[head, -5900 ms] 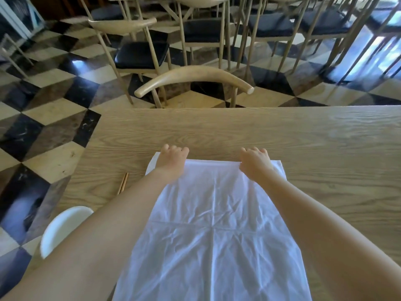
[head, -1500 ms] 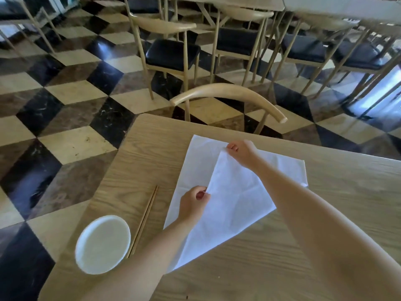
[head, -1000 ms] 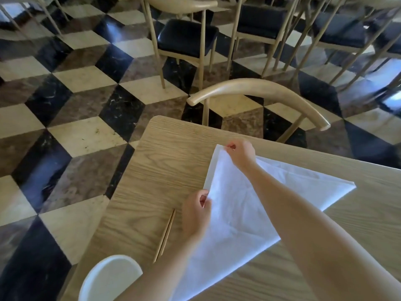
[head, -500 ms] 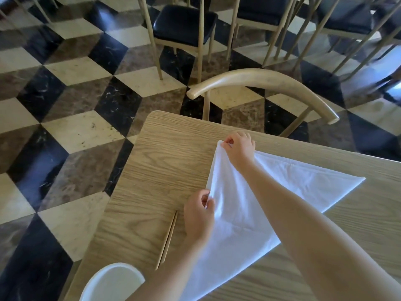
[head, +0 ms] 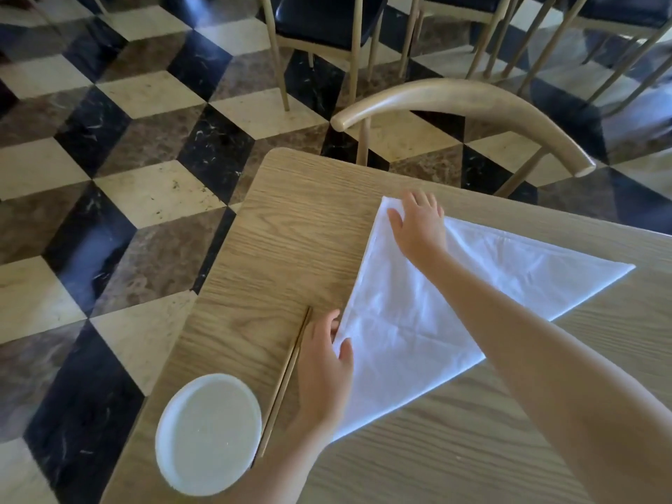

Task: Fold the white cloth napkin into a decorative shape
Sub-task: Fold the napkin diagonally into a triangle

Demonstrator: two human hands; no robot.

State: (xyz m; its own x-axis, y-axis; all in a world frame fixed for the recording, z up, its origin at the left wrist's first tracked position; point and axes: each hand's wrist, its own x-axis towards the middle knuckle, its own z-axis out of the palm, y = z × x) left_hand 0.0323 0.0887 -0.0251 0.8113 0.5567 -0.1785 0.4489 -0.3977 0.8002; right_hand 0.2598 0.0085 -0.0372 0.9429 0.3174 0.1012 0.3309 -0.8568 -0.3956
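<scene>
Napkin (head: 418, 321), white cloth folded into a triangle, lies flat on the wooden bench (head: 291, 249). My right hand (head: 418, 231) presses its far corner, fingers spread. My left hand (head: 323, 369) rests flat at its left edge, thumb on the cloth, just beside chopsticks (head: 287, 376) and a white plate (head: 207, 434).

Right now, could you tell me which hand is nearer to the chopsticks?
Left. The left hand lies just beside the chopsticks, at the napkin's edge; the right hand presses the napkin's far corner, well away.

Creased white cloth napkin (head: 418, 321) on matt, grained wooden table (head: 291, 249).
</scene>
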